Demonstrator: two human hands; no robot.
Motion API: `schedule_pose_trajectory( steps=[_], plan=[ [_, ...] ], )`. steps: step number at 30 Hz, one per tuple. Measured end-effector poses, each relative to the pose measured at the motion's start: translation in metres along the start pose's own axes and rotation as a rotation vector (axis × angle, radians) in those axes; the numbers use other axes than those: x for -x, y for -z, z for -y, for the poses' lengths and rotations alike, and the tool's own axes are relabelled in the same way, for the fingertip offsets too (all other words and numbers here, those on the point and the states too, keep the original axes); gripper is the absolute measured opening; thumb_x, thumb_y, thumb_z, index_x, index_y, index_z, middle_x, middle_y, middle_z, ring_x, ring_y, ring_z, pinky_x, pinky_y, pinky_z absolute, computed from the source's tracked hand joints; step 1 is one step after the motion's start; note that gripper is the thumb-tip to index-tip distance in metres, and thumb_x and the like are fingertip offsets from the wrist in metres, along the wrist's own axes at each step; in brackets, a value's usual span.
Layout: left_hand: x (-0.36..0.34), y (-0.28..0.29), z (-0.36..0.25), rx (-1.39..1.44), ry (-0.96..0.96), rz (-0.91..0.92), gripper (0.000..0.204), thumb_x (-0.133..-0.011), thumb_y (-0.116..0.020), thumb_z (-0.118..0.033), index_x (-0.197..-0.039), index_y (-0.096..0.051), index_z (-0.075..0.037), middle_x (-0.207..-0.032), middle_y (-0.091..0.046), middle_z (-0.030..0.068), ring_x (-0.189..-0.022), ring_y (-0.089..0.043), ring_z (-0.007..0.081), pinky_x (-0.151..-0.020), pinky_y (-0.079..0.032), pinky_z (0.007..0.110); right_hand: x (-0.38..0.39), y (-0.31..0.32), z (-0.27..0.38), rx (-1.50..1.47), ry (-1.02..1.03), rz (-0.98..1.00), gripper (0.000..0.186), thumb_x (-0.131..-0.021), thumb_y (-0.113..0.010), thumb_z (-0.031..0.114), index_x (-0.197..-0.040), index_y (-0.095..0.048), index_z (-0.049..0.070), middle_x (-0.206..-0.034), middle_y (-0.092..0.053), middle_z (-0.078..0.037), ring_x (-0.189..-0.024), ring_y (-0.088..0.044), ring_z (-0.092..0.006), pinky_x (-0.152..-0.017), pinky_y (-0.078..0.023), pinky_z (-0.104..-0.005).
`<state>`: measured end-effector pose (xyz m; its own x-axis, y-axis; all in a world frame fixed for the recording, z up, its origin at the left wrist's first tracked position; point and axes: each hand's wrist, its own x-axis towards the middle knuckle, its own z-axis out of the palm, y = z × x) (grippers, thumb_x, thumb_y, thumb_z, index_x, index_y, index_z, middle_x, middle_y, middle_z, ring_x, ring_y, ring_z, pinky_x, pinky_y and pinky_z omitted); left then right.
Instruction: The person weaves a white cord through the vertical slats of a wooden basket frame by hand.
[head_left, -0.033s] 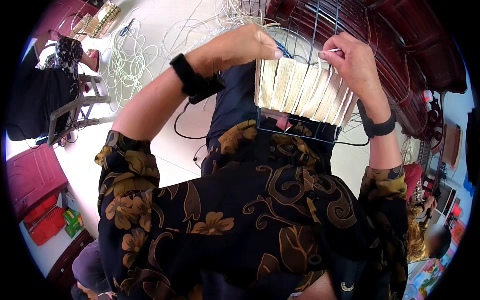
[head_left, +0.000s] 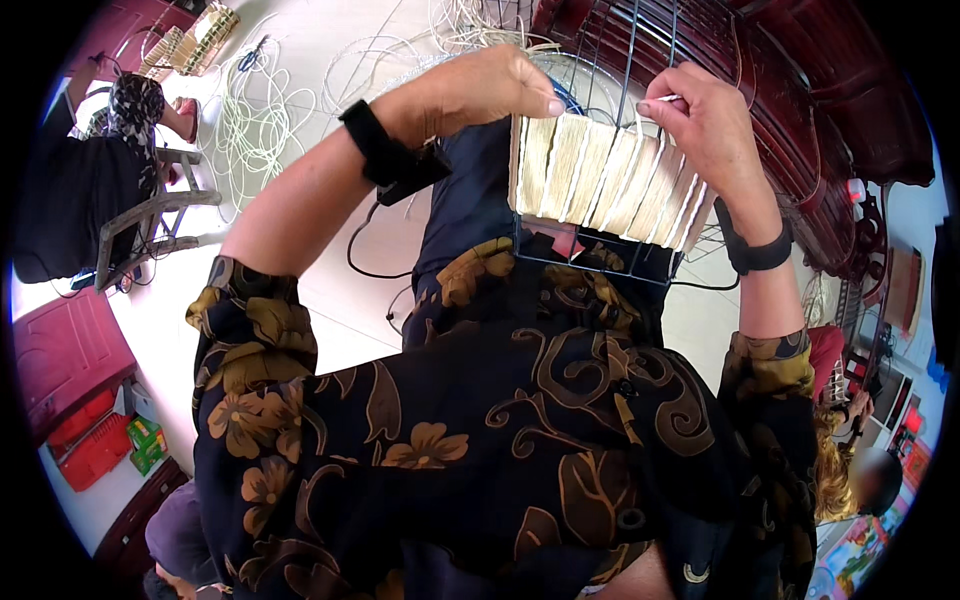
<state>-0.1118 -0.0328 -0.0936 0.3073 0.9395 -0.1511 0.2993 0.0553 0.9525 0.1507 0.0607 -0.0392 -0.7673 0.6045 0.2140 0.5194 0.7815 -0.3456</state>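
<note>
A dark wire frame [head_left: 600, 262] rests over my lap, partly covered by a woven cream panel [head_left: 590, 180] with white cords running across it in bands. At the panel's top left corner is my left hand [head_left: 490, 85], its fingers curled and its thumb by the rim. What those fingers hold is hidden behind them. My right hand [head_left: 700, 120], above the panel's right part, pinches a white cord [head_left: 641, 125] between thumb and forefinger. The cord runs down from the fingers to the panel's upper edge.
Loose pale cord [head_left: 262, 130] lies coiled on the floor at the left. Beyond it stand woven baskets [head_left: 195, 42]. A seated person [head_left: 85, 200] is beside a grey wooden chair [head_left: 150, 215]. Dark red carved furniture [head_left: 800, 130] closes in on the right, with another person [head_left: 850, 470] lower down.
My left hand and wrist have shifted very slightly upward. My right hand keeps its pinch on the cord in the same place.
</note>
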Motion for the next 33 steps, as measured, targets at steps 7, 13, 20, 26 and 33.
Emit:
schedule_pose_trajectory(
  steps=[7,13,20,26,33],
  plan=[
    [-0.006,0.007,0.006,0.023,-0.034,0.179,0.037,-0.086,-0.078,-0.029,-0.103,-0.077,0.004,-0.104,-0.074,0.0130,-0.099,-0.066,0.0208,-0.098,-0.047,0.031,0.001,0.000,0.001,0.006,0.016,0.011,0.014,-0.084,-0.078,0.019,-0.087,-0.072,0.007,-0.078,-0.063,-0.007,-0.070,-0.063,-0.0219,-0.062,-0.048,-0.0355],
    [0.000,0.000,0.004,0.099,0.096,0.320,0.043,-0.078,-0.083,-0.022,-0.109,-0.074,0.008,-0.101,-0.076,0.0135,-0.091,-0.069,0.0171,-0.091,-0.050,0.028,0.002,0.000,0.005,-0.044,0.026,0.012,0.013,-0.084,-0.078,0.019,-0.087,-0.072,0.008,-0.077,-0.063,-0.007,-0.071,-0.064,-0.0226,-0.063,-0.048,-0.0356],
    [-0.007,-0.003,-0.002,-0.120,0.149,0.346,0.051,-0.073,-0.086,-0.024,-0.112,-0.073,0.007,-0.098,-0.076,0.0136,-0.089,-0.070,0.0190,-0.085,-0.052,0.028,0.003,-0.002,0.001,0.000,0.019,0.008,0.013,-0.084,-0.078,0.020,-0.086,-0.073,0.008,-0.077,-0.063,-0.007,-0.072,-0.064,-0.0229,-0.063,-0.049,-0.0364],
    [0.021,-0.021,0.011,-0.531,-0.467,-0.166,0.101,-0.071,-0.088,-0.041,-0.151,-0.040,-0.003,-0.148,-0.046,0.0243,-0.138,-0.046,0.0340,-0.114,-0.038,0.041,0.003,-0.003,-0.013,0.013,0.036,-0.055,0.013,-0.086,-0.077,0.021,-0.090,-0.073,0.009,-0.080,-0.064,-0.007,-0.071,-0.064,-0.0233,-0.063,-0.048,-0.0368],
    [0.084,-0.101,0.016,-0.828,-0.396,-0.653,0.053,-0.076,-0.083,-0.030,-0.123,-0.069,-0.012,-0.154,-0.040,0.0212,-0.143,-0.033,0.0447,-0.116,-0.030,0.054,0.005,-0.002,-0.011,0.008,-0.019,-0.028,0.011,-0.086,-0.076,0.021,-0.089,-0.072,0.010,-0.079,-0.063,-0.007,-0.071,-0.063,-0.0234,-0.064,-0.047,-0.0387]
  ],
)
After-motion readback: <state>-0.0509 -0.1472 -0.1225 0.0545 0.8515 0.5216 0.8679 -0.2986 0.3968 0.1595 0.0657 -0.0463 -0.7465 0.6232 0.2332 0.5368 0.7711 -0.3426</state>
